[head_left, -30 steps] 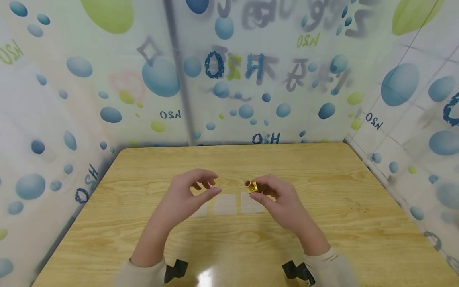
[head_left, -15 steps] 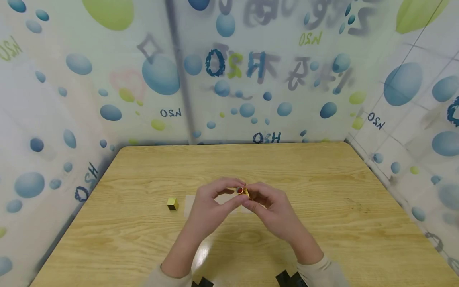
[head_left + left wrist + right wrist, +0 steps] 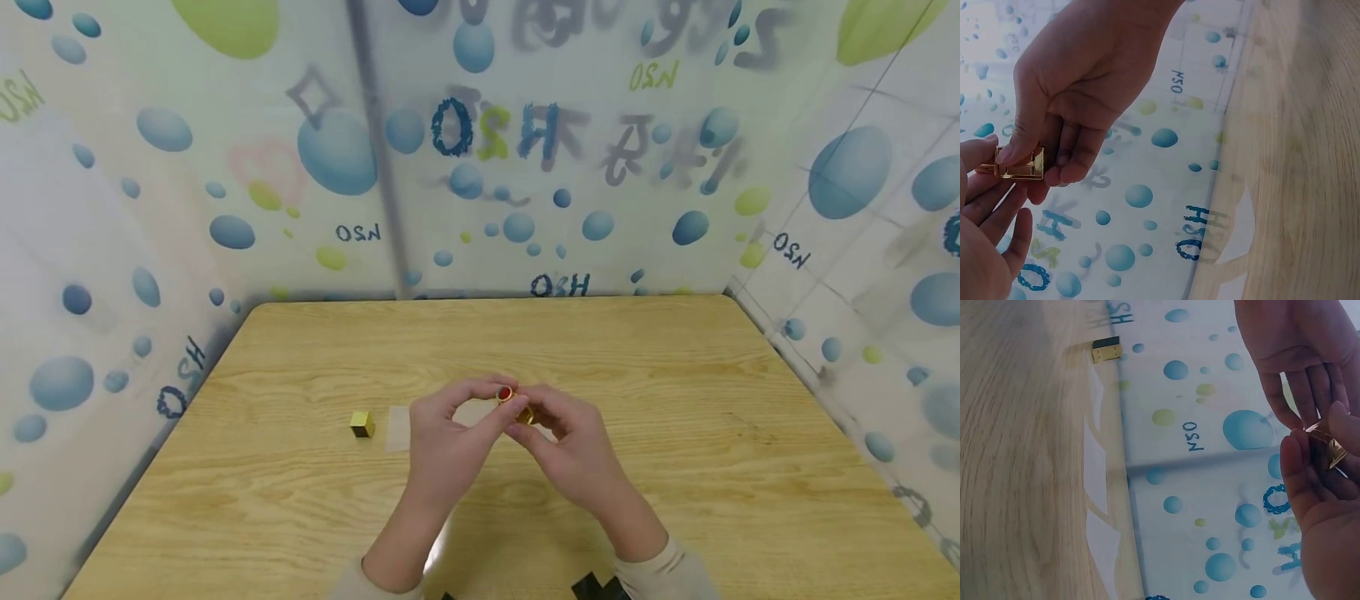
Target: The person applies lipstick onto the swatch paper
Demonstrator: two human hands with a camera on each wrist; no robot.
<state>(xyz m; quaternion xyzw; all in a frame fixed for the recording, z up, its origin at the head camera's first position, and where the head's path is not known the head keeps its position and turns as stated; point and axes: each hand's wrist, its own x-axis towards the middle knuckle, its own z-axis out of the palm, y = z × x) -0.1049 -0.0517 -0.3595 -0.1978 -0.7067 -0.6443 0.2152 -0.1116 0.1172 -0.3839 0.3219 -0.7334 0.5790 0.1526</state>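
From the head view we see both hands meeting above the middle of the wooden surface [image 3: 675,500]. Between them is a small gold lipstick tube [image 3: 517,406] with a red tip. The left hand [image 3: 450,442] pinches it at the red end with curled thumb and forefinger, and the right hand [image 3: 573,450] grips its gold body from the other side. Only this view shows the red tip.

The left wrist view shows what the head view hides: the gold part [image 3: 1019,164] is square and shiny, and the right hand's fingers [image 3: 1069,153] are curled around it, while the left hand's fingers [image 3: 994,206] touch it from below.

In the right wrist view the tube [image 3: 1329,450] is mostly covered by the fingers. This view also shows a gold square cap [image 3: 1106,350] lying alone on the surface, well apart to the left of the hands, and pale translucent rectangles [image 3: 1094,469] beside it.

On the bubble-patterned wall [image 3: 525,167] we can read mirrored writing like "H2O".
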